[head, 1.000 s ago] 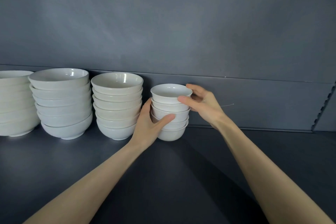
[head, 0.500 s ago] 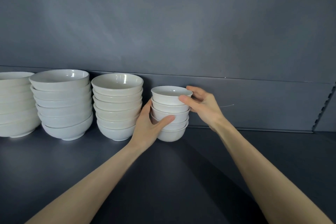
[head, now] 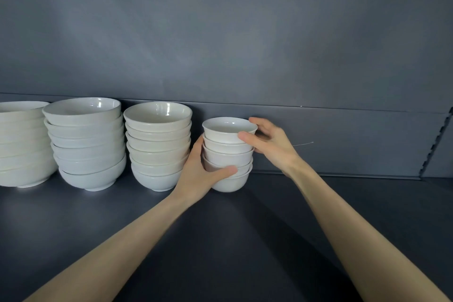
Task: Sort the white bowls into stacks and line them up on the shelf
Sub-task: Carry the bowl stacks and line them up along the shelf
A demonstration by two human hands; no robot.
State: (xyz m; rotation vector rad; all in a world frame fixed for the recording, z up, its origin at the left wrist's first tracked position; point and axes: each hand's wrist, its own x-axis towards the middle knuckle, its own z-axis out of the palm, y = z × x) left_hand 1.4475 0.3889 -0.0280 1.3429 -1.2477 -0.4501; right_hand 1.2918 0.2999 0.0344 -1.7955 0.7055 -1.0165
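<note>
Along the far edge of the dark shelf (head: pixel 245 240), the cut-off stack (head: pixel 22 144), the large stack (head: pixel 85 144) and the medium stack (head: pixel 158 147) stand in a row, left to right. Just right of these, your left hand (head: pixel 198 176) grasps the small stack (head: pixel 228 157) low down, with the thumb across its front and the fingers between it and the medium stack. Your right hand (head: pixel 272 144) grasps the top bowl (head: pixel 229 130) at its rim. A slotted upright (head: pixel 438 140) stands far right, well apart.

both hands (head: pixel 198 174) grip the small bowl stack (head: pixel 228 154) beside three larger stacks (head: pixel 158 146) on the shelf (head: pixel 220 240).
</note>
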